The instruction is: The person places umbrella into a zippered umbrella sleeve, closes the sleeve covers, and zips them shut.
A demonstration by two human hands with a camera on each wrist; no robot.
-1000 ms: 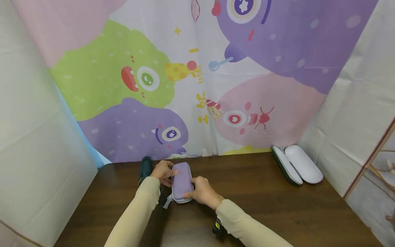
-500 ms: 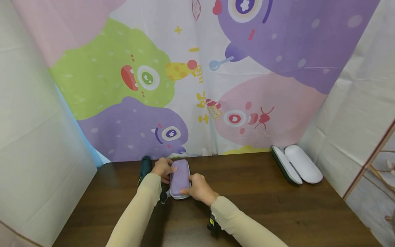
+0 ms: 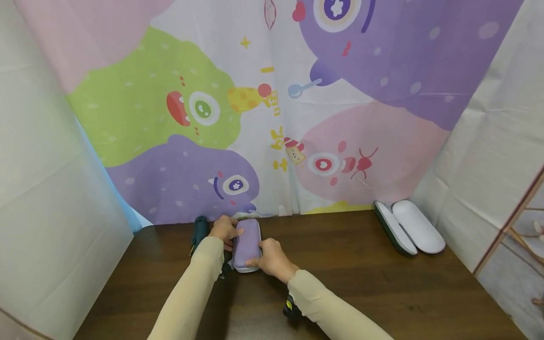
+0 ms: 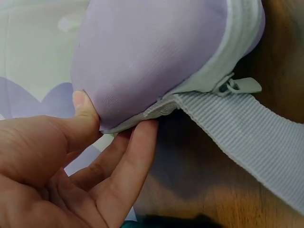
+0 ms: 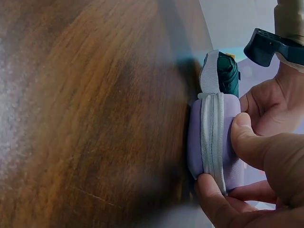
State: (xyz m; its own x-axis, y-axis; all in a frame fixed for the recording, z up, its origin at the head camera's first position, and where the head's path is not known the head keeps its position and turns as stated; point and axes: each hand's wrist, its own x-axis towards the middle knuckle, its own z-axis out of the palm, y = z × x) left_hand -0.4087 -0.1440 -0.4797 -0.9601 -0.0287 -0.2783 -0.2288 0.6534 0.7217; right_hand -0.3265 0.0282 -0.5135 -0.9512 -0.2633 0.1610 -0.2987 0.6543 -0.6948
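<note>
A lilac zippered case [image 3: 247, 245] with a pale grey zipper lies on the brown table, its zipper closed in the right wrist view. My left hand [image 3: 224, 231] pinches its left edge, thumb on top and fingers beneath the seam in the left wrist view. With thumb and fingers, my right hand [image 3: 275, 259] grips the right side near the front end. A grey ribbed strap [image 4: 242, 137] hangs from the case beside a small zipper pull [image 4: 247, 85]. Just left of my left hand lies a dark green object [image 3: 200, 231], which looks like a folded umbrella.
An open glasses case [image 3: 418, 226], dark green outside and white inside, lies at the table's back right. A cartoon-printed curtain [image 3: 272, 118] hangs along the back edge. White cloth walls [image 3: 55, 165] stand at both sides.
Both hands have shifted the lilac case slightly left and toward the back of the table. Their hold on it stays much the same; the last half second shows barely any movement.
</note>
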